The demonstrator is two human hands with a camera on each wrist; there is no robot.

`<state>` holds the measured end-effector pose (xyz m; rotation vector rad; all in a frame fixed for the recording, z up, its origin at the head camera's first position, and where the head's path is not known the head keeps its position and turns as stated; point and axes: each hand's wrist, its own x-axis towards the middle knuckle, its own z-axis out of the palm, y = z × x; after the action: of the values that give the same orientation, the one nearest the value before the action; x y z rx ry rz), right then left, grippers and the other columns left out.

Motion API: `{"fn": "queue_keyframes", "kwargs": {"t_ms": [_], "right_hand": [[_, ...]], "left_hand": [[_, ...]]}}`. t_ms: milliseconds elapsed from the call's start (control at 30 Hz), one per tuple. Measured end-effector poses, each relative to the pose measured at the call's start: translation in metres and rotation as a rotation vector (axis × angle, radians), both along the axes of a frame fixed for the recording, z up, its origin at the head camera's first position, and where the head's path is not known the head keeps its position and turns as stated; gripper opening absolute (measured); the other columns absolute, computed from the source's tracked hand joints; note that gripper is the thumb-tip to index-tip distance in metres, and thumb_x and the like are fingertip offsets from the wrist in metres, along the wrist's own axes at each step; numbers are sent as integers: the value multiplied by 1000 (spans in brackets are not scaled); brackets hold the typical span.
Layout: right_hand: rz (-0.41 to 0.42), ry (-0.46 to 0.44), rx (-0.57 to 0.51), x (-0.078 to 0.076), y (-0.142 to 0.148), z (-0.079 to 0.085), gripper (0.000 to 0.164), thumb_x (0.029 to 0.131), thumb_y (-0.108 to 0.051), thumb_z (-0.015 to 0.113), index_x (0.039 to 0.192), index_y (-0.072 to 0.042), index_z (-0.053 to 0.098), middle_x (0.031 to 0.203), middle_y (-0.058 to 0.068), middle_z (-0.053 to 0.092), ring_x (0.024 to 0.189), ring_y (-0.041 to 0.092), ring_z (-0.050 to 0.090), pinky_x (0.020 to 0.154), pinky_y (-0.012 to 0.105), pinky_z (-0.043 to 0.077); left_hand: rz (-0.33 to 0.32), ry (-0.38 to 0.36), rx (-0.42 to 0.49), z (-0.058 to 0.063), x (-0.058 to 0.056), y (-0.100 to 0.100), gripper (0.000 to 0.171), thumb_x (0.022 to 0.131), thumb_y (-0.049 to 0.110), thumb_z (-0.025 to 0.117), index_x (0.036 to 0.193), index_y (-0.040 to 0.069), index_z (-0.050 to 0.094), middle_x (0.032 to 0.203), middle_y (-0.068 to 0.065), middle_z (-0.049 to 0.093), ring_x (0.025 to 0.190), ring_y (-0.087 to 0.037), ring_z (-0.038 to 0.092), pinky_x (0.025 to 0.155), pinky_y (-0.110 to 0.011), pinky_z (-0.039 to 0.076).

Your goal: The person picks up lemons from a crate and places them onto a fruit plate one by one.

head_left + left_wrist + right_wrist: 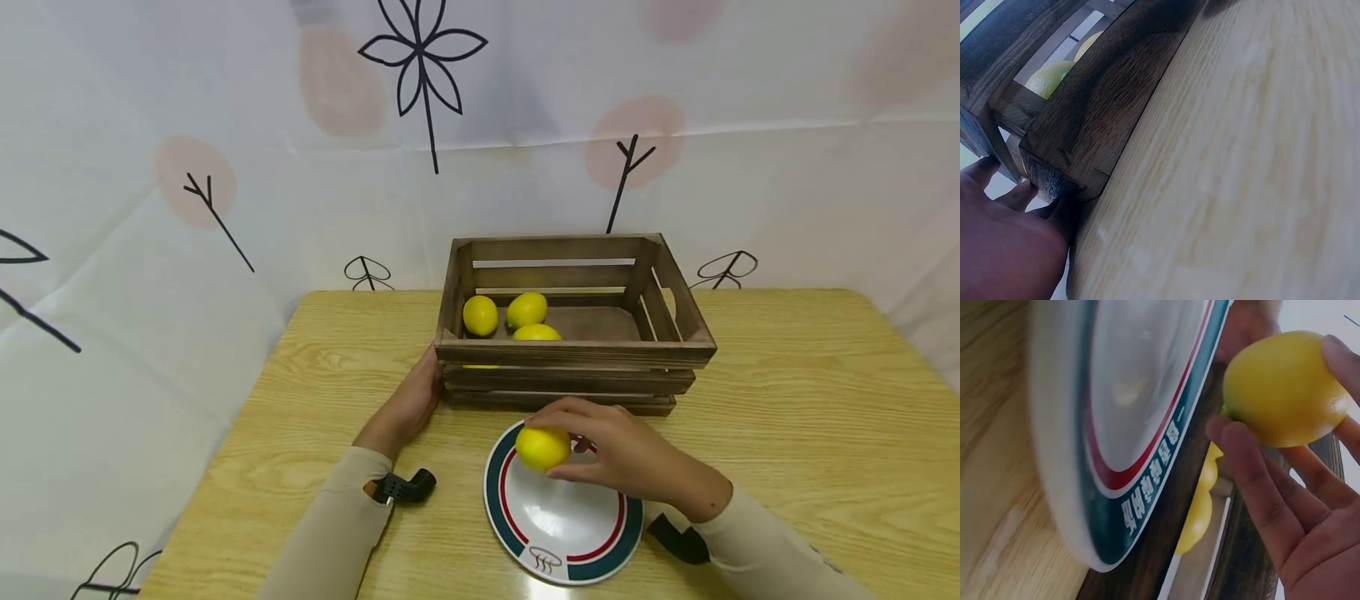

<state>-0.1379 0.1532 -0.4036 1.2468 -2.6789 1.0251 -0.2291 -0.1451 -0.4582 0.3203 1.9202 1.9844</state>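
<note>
My right hand (622, 446) pinches a yellow lemon (543, 449) between thumb and fingers, above the far part of a round plate (558, 521). The plate is white with a green rim band and a red ring. Beyond it stands a brown slatted wooden crate (573, 354), holding several lemons (527, 310) in its left half. At the crate's left end is my left hand (414, 402); in the left wrist view its fingers (1019, 195) touch the end of the slats. The right wrist view shows the held lemon (1285, 387) close up, fingertips on both sides.
Everything stands on a light wood table (810, 417). A pale cloth (525, 192) with line-drawn plants hangs behind the table and along its left side. The crate has a handle hole in its right end wall.
</note>
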Motion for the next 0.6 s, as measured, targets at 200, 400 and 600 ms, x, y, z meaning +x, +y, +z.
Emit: {"fn": "queue_keyframes", "kwargs": {"t_ms": [200, 400, 600], "right_hand": [[3, -26, 38, -2, 1, -4, 51, 83, -27, 82, 130, -23, 65, 125, -3, 64, 101, 8, 63, 76, 25, 59], [-21, -19, 125, -3, 1, -8, 51, 86, -33, 79, 132, -21, 64, 122, -3, 65, 97, 5, 61, 78, 27, 57], [-44, -41, 163, -4, 1, -9, 51, 88, -38, 76, 135, -21, 63, 121, -4, 64, 92, 1, 57, 76, 24, 53]], "left_hand": [[-3, 4, 1, -1, 1, -1, 77, 93, 76, 33, 159, 44, 7, 168, 11, 0, 156, -17, -3, 126, -47, 0], [2, -5, 4, -1, 1, -1, 81, 91, 78, 35, 159, 43, 7, 168, 12, 0, 156, -16, -3, 126, -45, -1], [-8, 2, 8, 0, 0, -1, 79, 92, 79, 33, 159, 44, 8, 168, 11, 0, 156, -17, -3, 126, -47, -1]]}}
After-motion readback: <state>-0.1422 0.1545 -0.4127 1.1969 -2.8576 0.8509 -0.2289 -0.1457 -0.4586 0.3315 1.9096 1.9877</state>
